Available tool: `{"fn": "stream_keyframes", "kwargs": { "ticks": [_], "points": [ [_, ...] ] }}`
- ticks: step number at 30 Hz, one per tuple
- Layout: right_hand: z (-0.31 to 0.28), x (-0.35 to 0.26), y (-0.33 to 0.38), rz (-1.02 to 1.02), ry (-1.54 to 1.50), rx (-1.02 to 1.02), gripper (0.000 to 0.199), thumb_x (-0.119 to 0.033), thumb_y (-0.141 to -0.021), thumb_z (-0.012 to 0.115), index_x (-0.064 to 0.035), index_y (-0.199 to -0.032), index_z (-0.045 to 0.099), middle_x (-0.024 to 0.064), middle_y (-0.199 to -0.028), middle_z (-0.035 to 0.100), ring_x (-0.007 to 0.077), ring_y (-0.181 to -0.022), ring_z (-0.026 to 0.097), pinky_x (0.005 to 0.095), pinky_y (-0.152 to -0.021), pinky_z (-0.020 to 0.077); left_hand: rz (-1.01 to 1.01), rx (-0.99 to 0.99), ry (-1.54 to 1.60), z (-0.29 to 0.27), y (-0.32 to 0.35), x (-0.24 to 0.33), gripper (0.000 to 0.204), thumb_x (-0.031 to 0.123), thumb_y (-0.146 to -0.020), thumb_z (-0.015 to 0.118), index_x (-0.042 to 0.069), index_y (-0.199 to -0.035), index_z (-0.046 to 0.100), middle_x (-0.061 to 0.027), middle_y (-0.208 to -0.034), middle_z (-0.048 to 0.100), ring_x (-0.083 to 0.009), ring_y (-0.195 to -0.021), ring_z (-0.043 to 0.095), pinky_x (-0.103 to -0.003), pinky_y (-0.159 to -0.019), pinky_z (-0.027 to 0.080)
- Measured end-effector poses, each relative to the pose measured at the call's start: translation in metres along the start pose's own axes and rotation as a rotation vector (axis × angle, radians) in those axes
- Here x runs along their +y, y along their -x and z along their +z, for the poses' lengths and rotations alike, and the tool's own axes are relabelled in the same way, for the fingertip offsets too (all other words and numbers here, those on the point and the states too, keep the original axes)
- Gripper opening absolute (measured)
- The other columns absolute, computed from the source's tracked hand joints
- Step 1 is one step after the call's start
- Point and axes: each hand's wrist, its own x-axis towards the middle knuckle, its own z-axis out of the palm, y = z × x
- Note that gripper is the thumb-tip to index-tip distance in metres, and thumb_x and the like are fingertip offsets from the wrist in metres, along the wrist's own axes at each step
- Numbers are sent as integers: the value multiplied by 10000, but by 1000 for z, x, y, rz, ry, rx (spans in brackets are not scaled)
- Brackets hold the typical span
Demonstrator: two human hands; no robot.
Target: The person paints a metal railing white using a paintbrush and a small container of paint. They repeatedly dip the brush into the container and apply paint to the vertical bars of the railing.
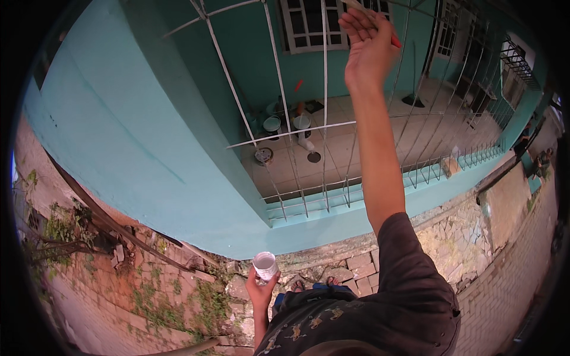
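My left hand (260, 291), low in front of me, is closed around a small white cup (265, 267). White paint shows at its mouth. My right arm stretches up and forward to the metal window grille (325, 71). At the top of the view, my right hand (369, 50) is closed on a paintbrush (358, 6) with a red end by the thumb. The brush's far tip is cut off by the upper edge, so I cannot tell whether it touches a bar. Some grille bars look white, others greyer.
Behind the grille, paint cans (272, 124) and other containers stand on the tiled porch floor (350, 142). A broom (414, 98) leans farther right. A light blue pillar (119, 124) rises at left. Broken paving (362, 264) and weeds (208, 305) lie around my feet.
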Motion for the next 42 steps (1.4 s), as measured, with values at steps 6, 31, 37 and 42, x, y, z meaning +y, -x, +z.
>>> {"fn": "stream_keyframes", "kwargs": {
  "ticks": [6, 31, 37, 42],
  "points": [
    [14, -1, 27, -135, 107, -78, 208, -144, -1015, 542, 57, -1056, 573, 234, -867, 725, 319, -710, 731, 397, -727, 623, -32, -12, 21, 0, -1, -1, 452, 149, -771, 880, 12, -1156, 686, -51, -1007, 731, -129, -913, 656, -316, -811, 504],
    [26, 22, 63, -54, 251, -128, 180, -130, -1041, 545, 46, -1079, 535, 213, -830, 721, 291, -682, 718, 386, -711, 610, -1, 49, 43, 1, 0, -12, 475, 131, -762, 882, -4, -1172, 683, -92, -1023, 742, -156, -941, 683, -328, -855, 527],
    [37, 9, 49, -60, 276, -166, 184, -100, -1027, 517, 72, -1082, 550, 240, -837, 710, 284, -678, 715, 396, -683, 619, -23, 48, 40, 1, 0, -13, 527, 126, -752, 886, -23, -1210, 673, -119, -1081, 743, -181, -997, 687, -336, -903, 521],
    [35, -10, 44, -67, 342, -173, 192, -97, -1008, 533, 82, -1061, 577, 234, -816, 706, 278, -670, 712, 382, -661, 615, -41, 66, 49, 1, -2, -11, 539, 129, -748, 890, -27, -1215, 672, -126, -1086, 746, -193, -997, 693, -352, -906, 527]
  ]
}}
